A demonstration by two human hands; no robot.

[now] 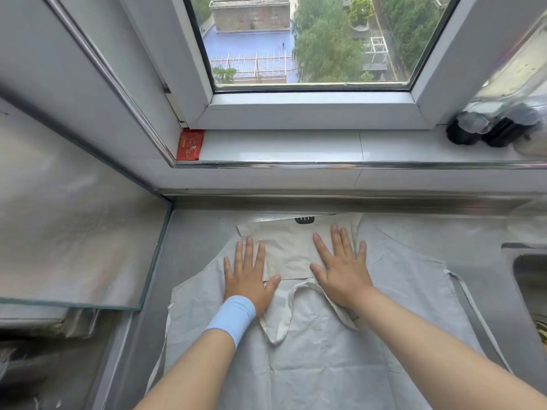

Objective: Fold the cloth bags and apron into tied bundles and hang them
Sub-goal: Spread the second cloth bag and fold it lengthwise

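Left hand (248,276), right hand (340,270) flat, fingers (249,250) spread wide, pressing folded cloth bag (288,250) atop apron (325,365) on counter (192,247). Bag's black print (304,220) half hidden; red packet (190,144) writing illegible.

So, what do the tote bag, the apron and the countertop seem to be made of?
Tote bag: unbleached woven cotton or canvas, matte, softly creased.
Apron: thinner pale woven cloth, finely wrinkled, probably cotton.
Countertop: likely brushed stainless steel, grey with a dull sheen.

home kitchen: steel counter (189,247), sink (529,276), upper-floor window (307,39).
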